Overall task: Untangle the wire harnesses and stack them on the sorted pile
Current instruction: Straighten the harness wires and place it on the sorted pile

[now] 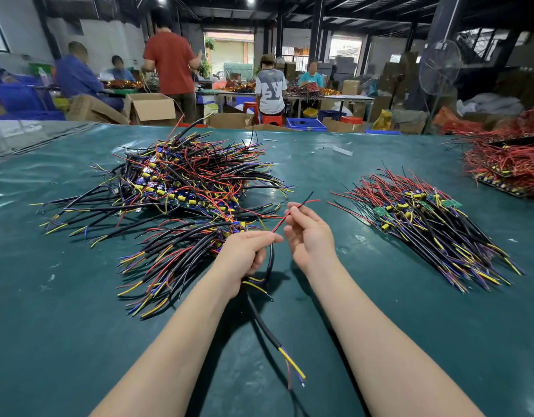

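Two bare forearms fill the lower middle of the frame. The left forearm is uncovered from the bottom edge up to the wrist, and so is the right forearm. Both are slim and smooth. The left hand and the right hand, near the centre of the frame, are likewise bare, ungloved to the fingertips.

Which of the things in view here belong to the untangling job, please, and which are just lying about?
Job:
- held harness, gripped by left hand
- its red wire, pinched by right hand
- tangled pile
- sorted pile

Lying about:
- red wire heap
- white scrap
- cardboard box
- fan
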The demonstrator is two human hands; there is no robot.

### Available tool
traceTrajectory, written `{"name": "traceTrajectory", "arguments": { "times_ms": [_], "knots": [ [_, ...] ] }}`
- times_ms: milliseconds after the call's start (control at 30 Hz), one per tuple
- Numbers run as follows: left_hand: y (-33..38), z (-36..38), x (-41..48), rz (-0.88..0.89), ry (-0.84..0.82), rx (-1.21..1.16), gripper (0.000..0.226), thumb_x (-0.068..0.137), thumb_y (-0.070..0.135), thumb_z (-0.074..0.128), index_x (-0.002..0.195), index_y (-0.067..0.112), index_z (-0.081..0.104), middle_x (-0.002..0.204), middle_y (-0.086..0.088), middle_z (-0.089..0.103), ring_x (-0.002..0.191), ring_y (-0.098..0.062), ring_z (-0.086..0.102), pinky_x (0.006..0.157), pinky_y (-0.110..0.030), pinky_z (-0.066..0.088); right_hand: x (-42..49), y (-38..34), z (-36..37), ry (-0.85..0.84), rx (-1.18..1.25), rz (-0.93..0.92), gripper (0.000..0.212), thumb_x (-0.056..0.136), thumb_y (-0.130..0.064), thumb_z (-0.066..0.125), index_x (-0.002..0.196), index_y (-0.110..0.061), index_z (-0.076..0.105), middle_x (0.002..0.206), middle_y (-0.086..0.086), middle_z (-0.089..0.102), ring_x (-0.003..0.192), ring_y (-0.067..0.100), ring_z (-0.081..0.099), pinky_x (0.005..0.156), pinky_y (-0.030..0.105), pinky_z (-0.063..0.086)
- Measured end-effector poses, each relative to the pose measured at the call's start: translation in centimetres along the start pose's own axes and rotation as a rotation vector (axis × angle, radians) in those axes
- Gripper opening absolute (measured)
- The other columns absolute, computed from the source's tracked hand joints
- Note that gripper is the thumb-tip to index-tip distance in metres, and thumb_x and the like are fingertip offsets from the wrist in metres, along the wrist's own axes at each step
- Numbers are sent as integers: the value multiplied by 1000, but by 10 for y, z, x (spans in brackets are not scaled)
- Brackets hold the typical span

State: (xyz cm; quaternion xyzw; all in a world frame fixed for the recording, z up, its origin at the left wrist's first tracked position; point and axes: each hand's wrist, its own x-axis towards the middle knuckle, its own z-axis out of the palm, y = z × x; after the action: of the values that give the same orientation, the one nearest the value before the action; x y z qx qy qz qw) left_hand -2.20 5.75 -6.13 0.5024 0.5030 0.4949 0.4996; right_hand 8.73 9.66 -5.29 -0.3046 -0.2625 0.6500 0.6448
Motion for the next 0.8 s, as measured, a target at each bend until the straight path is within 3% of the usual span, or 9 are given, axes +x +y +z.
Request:
{"name": "traceTrajectory", "arguments": {
  "times_ms": [167, 367, 567, 700, 800],
  "knots": [
    [1, 0, -1, 15, -30, 45, 23, 91, 11, 51, 75, 16, 67, 32, 8, 34, 29, -3, 24, 31, -12, 17, 4, -6, -1, 80, 111, -78, 21, 91, 6, 48, 74, -4, 56, 44, 0, 60, 38, 3, 55, 42, 12, 48],
    [2, -1, -3, 7, -66, 62, 24, 91, 11, 52, 73, 15, 67, 32, 7, 35, 29, -4, 24, 32, -12, 18, 9, -12, -6, 121, -130, -206, 27, 93, 2, 44, 69, -5, 54, 40, -2, 57, 33, 3, 51, 35, 14, 43],
    [3, -3, -3, -34, -64, 44, 28, 91, 11, 51, 69, 15, 67, 37, 8, 45, 33, -5, 37, 35, -12, 28, 12, -16, -8, 212, -217, -313, 26, 85, 3, 55, 62, -10, 59, 39, -10, 52, 35, 1, 47, 34, 14, 39],
    [2, 0, -4, -81, 25, 8, 24, 90, 9, 53, 69, 13, 64, 53, 3, 57, 39, -3, 51, 39, -12, 40, 11, -18, -8, 216, -101, -284, 26, 84, 6, 54, 63, -9, 59, 39, -9, 53, 34, 2, 47, 36, 14, 42],
    [4, 3, -2, -95, 143, -55, 25, 88, 5, 54, 65, 9, 62, 52, 1, 54, 36, -4, 50, 36, -13, 38, 7, -19, -2, 157, -14, -215, 25, 85, 3, 52, 62, -7, 57, 38, -7, 51, 31, 2, 44, 34, 12, 39]
  ]
}}
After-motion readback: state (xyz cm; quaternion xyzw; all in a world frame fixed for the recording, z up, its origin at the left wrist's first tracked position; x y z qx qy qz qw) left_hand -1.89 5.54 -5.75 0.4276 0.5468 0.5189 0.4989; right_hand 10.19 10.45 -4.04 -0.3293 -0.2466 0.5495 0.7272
